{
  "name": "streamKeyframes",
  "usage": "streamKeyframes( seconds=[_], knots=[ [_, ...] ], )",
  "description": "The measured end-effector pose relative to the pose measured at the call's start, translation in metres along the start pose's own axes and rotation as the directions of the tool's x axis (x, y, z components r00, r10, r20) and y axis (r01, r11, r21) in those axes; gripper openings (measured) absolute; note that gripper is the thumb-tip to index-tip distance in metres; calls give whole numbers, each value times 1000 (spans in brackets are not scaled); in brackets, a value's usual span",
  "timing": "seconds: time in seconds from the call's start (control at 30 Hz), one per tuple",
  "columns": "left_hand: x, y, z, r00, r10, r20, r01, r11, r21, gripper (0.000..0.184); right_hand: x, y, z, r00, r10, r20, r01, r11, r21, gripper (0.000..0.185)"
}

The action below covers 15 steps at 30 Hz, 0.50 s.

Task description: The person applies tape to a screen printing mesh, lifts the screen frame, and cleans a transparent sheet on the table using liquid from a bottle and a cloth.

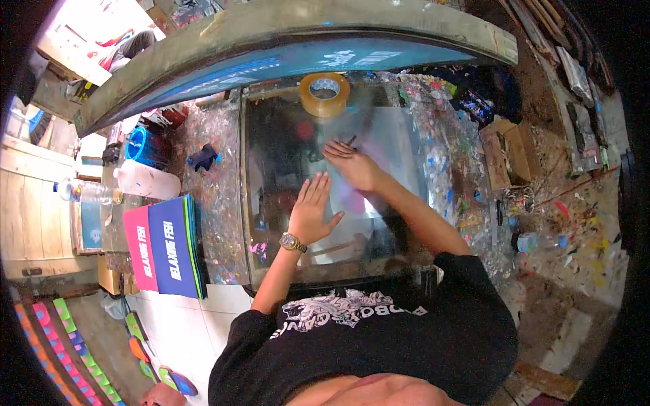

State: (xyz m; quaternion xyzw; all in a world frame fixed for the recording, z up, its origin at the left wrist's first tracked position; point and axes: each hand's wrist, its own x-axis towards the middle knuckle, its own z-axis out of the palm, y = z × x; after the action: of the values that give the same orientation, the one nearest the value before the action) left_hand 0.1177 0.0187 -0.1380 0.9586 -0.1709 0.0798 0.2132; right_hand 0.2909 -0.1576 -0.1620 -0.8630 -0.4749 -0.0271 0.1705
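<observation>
My left hand (311,215), with a gold watch (292,241) on its wrist, lies flat with fingers apart on the glossy glass surface (277,145) and holds nothing. Further up and to the right, my right hand (352,167) reaches over the same surface, its fingers bent around a small dark object (351,140) that is too small to make out. A roll of clear-yellow tape (324,103) rests at the back of the glass, under a raised wooden-framed screen (291,66) with white and blue lettering.
On the left are pink and blue printed sheets (161,247), a white plastic bottle (147,181), a clear bottle (87,191), a blue container (146,145) and a dark cloth (204,158). A cardboard box (506,153) stands on the right, near small jars.
</observation>
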Motion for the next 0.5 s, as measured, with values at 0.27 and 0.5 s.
streamKeyframes(
  seconds=[0.27, 0.5],
  knots=[
    [2, 1, -1, 1000, 6, 1, -6, 1000, -1, 85, -27, 3, 33, 994, 81, -75, -69, 987, 145, 47],
    [1, 1, -2, 999, -1, 43, 3, 1000, -30, 84, -60, -1, -47, 889, 451, 85, -458, 876, 148, 37]
  ],
)
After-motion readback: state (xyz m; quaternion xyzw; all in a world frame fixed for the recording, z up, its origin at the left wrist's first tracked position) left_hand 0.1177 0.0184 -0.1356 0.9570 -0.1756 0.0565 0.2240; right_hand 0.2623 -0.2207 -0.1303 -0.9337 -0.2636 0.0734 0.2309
